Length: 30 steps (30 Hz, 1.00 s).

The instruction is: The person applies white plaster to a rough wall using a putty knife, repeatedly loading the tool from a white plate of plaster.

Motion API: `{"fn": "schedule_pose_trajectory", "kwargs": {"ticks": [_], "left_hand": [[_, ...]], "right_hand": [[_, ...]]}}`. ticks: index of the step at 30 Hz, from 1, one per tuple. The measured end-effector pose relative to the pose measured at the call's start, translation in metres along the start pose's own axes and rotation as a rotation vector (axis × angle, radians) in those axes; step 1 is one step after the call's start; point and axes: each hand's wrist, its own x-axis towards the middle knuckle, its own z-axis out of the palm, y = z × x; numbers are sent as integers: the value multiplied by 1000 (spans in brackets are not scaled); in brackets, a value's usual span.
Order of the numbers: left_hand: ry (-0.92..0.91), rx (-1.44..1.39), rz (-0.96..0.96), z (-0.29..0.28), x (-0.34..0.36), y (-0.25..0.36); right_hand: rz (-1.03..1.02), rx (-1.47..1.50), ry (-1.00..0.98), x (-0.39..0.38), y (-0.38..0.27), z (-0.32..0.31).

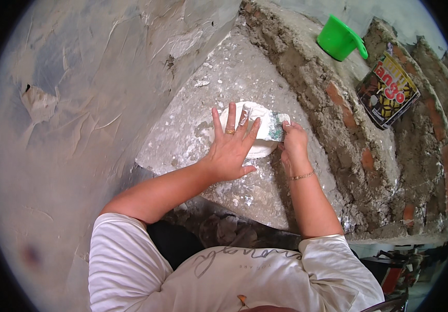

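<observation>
While hands crowd scraper and paste, concrete around, step-edge right

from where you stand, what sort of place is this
Probably a building being built or repaired: the steps show bare brick and rough mortar, the wall is unevenly plastered, and the right hand holds a scraper smeared with white paste.

Wall: one, grey plaster, ridged and flaking, stood left of the left hand. Wedge-shaped concrete slab: one, white-spattered, lay beneath both hands. Steps: several, rough cement, exposed orange bricks, ran right of the right hand. Light: soft, fairly even across slab and wall.
</observation>
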Motion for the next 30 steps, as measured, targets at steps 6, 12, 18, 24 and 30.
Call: {"fn": "schedule_pose_trajectory", "kwargs": {"ticks": [6, 12, 18, 24, 30], "left_hand": [[28, -31, 56, 6, -6, 1], [-4, 44, 118, 16, -11, -3], [-45, 49, 32, 7, -14, -9], [-34, 59, -167, 18, -18, -21], [118, -75, -128, 20, -19, -28]], "right_hand": [[7, 11, 82, -5, -7, -3], [-57, -42, 116, 27, 18, -22], [-344, -399, 94, 27, 29, -41], [-441, -752, 261, 30, 36, -36], [-100, -290, 77, 38, 40, -39]]}}
